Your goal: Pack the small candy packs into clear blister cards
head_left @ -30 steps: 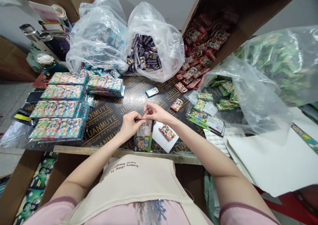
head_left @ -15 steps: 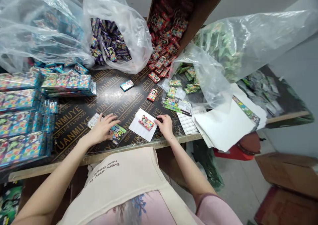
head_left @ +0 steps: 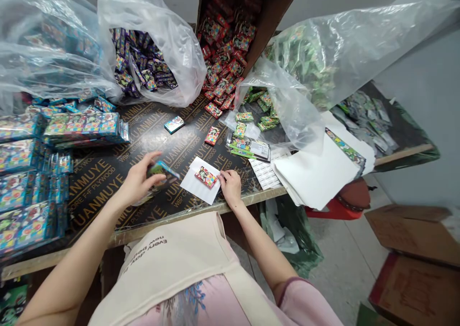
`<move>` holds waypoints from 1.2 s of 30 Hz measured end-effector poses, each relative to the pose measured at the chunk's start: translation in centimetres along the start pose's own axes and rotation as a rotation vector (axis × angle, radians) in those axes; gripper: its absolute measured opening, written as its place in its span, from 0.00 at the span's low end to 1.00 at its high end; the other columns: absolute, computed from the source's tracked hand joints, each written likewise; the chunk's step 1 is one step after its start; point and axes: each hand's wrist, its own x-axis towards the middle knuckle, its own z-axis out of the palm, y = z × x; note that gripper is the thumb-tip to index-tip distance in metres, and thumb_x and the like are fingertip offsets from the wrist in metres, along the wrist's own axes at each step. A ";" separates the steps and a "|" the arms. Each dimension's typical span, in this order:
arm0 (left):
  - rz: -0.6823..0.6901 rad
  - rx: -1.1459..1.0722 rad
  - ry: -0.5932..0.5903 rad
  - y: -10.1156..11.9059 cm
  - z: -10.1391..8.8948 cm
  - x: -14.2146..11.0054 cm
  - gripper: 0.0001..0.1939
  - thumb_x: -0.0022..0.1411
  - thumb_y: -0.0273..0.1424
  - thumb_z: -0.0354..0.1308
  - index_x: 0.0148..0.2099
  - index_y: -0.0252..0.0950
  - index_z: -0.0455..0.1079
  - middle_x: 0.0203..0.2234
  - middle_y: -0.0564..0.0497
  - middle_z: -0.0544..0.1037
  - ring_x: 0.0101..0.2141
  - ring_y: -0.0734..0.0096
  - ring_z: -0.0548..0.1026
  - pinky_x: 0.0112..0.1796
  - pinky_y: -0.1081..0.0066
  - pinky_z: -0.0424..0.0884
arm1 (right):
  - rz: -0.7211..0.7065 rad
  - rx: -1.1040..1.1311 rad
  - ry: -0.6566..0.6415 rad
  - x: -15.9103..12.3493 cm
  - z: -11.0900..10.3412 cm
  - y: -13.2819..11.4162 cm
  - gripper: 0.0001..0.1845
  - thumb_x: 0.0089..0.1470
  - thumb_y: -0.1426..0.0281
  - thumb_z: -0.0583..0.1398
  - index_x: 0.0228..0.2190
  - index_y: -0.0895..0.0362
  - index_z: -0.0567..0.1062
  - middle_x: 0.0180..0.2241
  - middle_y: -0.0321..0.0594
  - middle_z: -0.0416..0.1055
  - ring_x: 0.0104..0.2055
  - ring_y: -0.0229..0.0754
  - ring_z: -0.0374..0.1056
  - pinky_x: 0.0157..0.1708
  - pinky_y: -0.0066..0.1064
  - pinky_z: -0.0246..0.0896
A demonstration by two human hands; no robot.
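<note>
My left hand (head_left: pixel 142 180) is raised a little over the table, closed on a colourful printed card (head_left: pixel 162 168) that is blurred by motion; whether it is one card or more I cannot tell. A white sheet of paper (head_left: pixel 189 184) lies in front of me, and a small red packet (head_left: pixel 206 177) rests on it. At the sheet's right edge, beside the packet, my right hand (head_left: pixel 231 188) has its thumb and fingertips closed on the paper. Part of that edge is hidden by the fingers.
Blue packs (head_left: pixel 21 184) are stacked at left. Behind stand a bag of purple packets (head_left: pixel 143 62), a carton of red packets (head_left: pixel 223 62) and a bag of green ones (head_left: pixel 266 105). Loose blue (head_left: pixel 174 124) and red (head_left: pixel 212 135) packets, printed cards (head_left: pixel 251 148) and white sheets (head_left: pixel 309 177) lie about.
My left hand has lifted the printed card off the table. My right fingers have moved in against the paper's edge. The view has shifted slightly right.
</note>
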 end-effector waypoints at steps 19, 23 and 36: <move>-0.059 -0.361 0.182 1.0 1.4 0.1 0.08 0.57 0.32 0.59 0.37 0.35 0.77 0.31 0.48 0.80 0.33 0.68 0.76 0.34 0.72 0.70 | 0.072 0.557 0.104 3.1 -4.1 -5.6 0.17 0.54 0.60 0.59 0.43 0.55 0.66 0.42 0.46 0.71 0.39 0.45 0.70 0.39 0.38 0.65; -0.100 -0.435 0.189 1.0 1.5 -0.4 0.09 0.57 0.33 0.61 0.38 0.33 0.76 0.32 0.47 0.81 0.32 0.66 0.78 0.35 0.70 0.73 | -0.157 0.860 -0.077 4.1 -4.2 -12.5 0.24 0.51 0.64 0.63 0.49 0.51 0.64 0.46 0.44 0.71 0.46 0.44 0.70 0.43 0.38 0.67; 0.274 -0.098 0.321 1.5 2.2 -1.6 0.04 0.60 0.27 0.58 0.35 0.35 0.74 0.36 0.43 0.81 0.37 0.64 0.79 0.40 0.65 0.75 | -0.381 0.826 -0.442 9.7 -7.7 -16.7 0.10 0.51 0.63 0.61 0.26 0.56 0.71 0.38 0.42 0.72 0.45 0.44 0.67 0.43 0.34 0.60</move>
